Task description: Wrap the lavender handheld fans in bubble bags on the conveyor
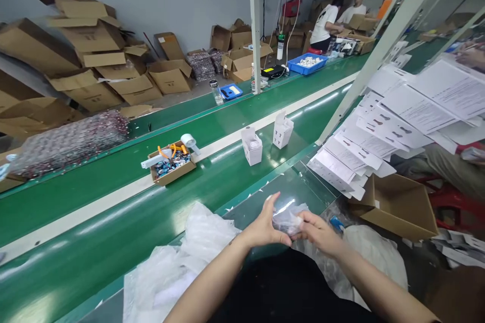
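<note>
A clear plastic bag (pixel 290 218) is between my two hands, over the near edge of the green work surface. My right hand (pixel 316 232) pinches its right side between thumb and fingers. At the bag's left side is my left hand (pixel 265 224), thumb and fingers spread wide apart around it. What the bag contains, if anything, is too blurred to make out. Loose white plastic bags (pixel 193 247) lie in a heap to the left of my left forearm.
Two small white boxes, one nearer (pixel 253 151) and one farther (pixel 283 132), stand open on the green conveyor belt (pixel 223 181). A carton of small parts (pixel 174 174) is farther left. Printed white card sheets (pixel 364 146) are stacked beside a post (pixel 348 96) at right, above an open carton (pixel 397 207).
</note>
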`<state>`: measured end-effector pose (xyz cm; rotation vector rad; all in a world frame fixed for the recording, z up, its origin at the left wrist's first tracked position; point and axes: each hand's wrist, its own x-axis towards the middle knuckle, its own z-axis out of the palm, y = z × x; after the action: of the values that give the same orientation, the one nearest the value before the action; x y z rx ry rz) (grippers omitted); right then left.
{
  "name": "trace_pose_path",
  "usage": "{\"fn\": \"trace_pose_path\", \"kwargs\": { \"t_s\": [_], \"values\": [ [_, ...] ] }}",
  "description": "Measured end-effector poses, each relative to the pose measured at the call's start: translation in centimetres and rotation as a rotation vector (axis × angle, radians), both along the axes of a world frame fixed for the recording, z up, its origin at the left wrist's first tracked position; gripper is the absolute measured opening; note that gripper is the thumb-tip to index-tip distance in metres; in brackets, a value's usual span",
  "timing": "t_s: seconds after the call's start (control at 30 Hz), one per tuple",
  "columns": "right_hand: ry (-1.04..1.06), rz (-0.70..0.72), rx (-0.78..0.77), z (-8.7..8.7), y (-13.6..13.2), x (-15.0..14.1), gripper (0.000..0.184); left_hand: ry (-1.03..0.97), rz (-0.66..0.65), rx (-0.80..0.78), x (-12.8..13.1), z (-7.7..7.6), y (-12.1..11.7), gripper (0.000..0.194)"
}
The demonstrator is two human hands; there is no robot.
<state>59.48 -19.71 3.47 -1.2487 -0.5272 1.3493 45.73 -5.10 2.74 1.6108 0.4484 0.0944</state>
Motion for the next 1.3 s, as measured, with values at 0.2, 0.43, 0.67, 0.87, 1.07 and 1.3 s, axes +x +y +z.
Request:
{"fn": "trace_pose_path", "kwargs": {
  "t_s": [0.2,0.43,0.67,0.87,1.07,1.3],
  "values": [
    [0.012,-0.59,-0.079,-2.7,-0.5,6.2,0.038,0.034,0.143,0.19,0.9,-1.4,-0.7,0.014],
    [0.089,-1.048,-0.207,-8.5,-1.5,16.7,0.068,0.112,0.421,-0.23,-2.7,-1.6,0.4,0.026],
    [-0.143,-1.039,-0.219,-10.2,-1.1,12.7,0.056,-0.022,0.768,-0.566,-7.5,-0.2,1.7,0.034],
    [-0.497,-0.728,-0.113,-9.5,-0.5,4.2,0.047,-0.132,0.892,-0.604,-10.4,1.5,2.5,0.034],
    [-1.267,-0.097,0.281,-8.7,3.2,-1.1,0.044,-0.143,0.628,-0.173,-8.6,2.9,1.2,0.028],
    [-1.325,-0.002,0.396,-9.5,4.8,0.4,0.058,0.02,0.484,0.865,-5.7,3.0,-0.8,0.021]
  ]
}}
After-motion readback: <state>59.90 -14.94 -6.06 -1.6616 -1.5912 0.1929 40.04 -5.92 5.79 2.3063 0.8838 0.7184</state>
